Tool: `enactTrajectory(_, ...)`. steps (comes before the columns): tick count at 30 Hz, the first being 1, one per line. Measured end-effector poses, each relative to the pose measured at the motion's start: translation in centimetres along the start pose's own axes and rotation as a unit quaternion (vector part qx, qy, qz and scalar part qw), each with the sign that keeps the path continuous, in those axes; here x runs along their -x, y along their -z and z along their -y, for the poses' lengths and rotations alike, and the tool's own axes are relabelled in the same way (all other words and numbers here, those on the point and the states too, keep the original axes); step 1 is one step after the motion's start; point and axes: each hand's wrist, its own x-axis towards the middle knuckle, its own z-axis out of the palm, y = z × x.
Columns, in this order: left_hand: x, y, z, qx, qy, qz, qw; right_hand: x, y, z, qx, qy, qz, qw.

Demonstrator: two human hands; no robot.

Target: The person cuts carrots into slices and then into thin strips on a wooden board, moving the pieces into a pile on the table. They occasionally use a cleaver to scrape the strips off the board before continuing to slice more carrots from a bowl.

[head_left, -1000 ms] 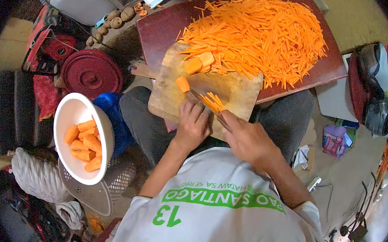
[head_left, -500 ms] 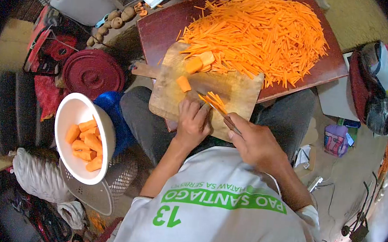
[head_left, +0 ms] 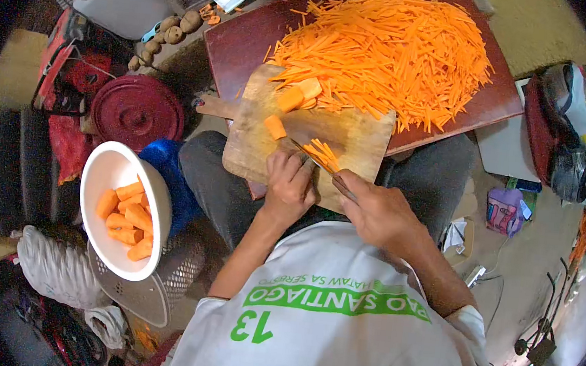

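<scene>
I had the right hand (head_left: pixel 385 216) wrapped around the handle of a knife (head_left: pixel 323 165), its blade slanting up and to the left across the wooden cutting board (head_left: pixel 253 154). The left hand (head_left: pixel 289 183) sat just beside the blade at the near side of the board, fingers curled narrow; from my end I couldn't tell what, if anything, lay under the fingertips. A small bunch of carrot sticks (head_left: pixel 323 152) lay along the far side of the blade. Past the knife's tip I saw a lone carrot chunk (head_left: pixel 275 127) on the wood, and farther up, two pale-orange pieces (head_left: pixel 290 99) near the board's upper left corner. Beyond them a big heap of carrot strips (head_left: pixel 397 52) covered much of the dark red table (head_left: pixel 238 58) and spilled onto the board. Well off to the left I had a white bowl (head_left: pixel 122 166) holding thick carrot lengths (head_left: pixel 138 216), with a round red lid (head_left: pixel 137 113) near it.
</scene>
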Motion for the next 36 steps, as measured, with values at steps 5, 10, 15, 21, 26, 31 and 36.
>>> enactTrajectory(5, 0.0, 0.5, -0.7, -0.036, 0.018, 0.042, 0.998, 0.6, -0.6, -1.5, -0.033, 0.020, -0.066, 0.997)
enactTrajectory(10, -0.8, 0.7, -0.9, -0.034, 0.037, 0.044, 0.998, 1.2, 1.5, -1.7, -0.133, -0.023, -0.063, 0.989)
enactTrajectory(15, -0.3, 0.8, -0.7, 0.069, 0.133, -0.030, 0.988, 2.5, 2.1, -1.8, -0.157, -0.038, -0.028, 0.986)
enactTrajectory(21, -2.0, 3.4, 0.6, 0.017, 0.162, -0.057, 0.985, 1.7, 3.3, -3.3, -0.119, -0.028, 0.036, 0.992)
enactTrajectory(26, -3.7, 3.9, 2.9, -0.039, 0.146, -0.035, 0.988, -1.2, 4.3, -5.0, -0.057, 0.064, -0.101, 0.991)
enactTrajectory(31, -4.2, 3.2, 4.6, -0.040, 0.148, -0.018, 0.988, -1.1, 4.8, -4.1, -0.111, 0.019, -0.101, 0.988)
enactTrajectory(36, -3.7, 2.9, 4.7, -0.026, 0.143, -0.017, 0.989, 0.3, 2.2, -4.5, -0.137, 0.035, -0.105, 0.984)
